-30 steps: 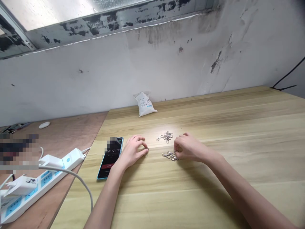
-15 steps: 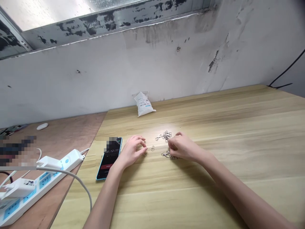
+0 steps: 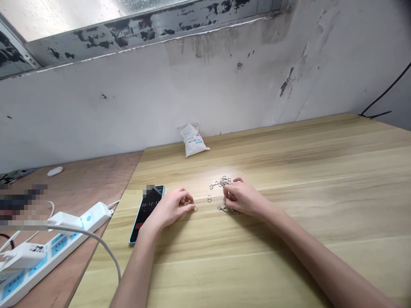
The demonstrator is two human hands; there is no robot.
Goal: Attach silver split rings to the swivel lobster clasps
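Note:
My left hand [image 3: 170,208] rests on the pale wooden table [image 3: 289,179], fingers curled, its fingertips pinching a small metal ring [image 3: 195,208]. My right hand [image 3: 244,199] lies a little to the right, fingers curled over a small cluster of silver clasps [image 3: 224,208]; what it grips is hidden. A loose ring [image 3: 209,198] lies between the two hands. A larger pile of silver clasps and rings [image 3: 221,182] sits just beyond the right hand.
A phone [image 3: 147,211] with a running timer lies left of my left hand. A white power strip [image 3: 54,241] with plugs and a cable sits on the brown table at left. A small white bag [image 3: 193,140] leans near the wall.
My right hand has slid left toward the piles. A loose ring now lies between the hands. My left hand has shifted slightly down and left, still pinching a ring.

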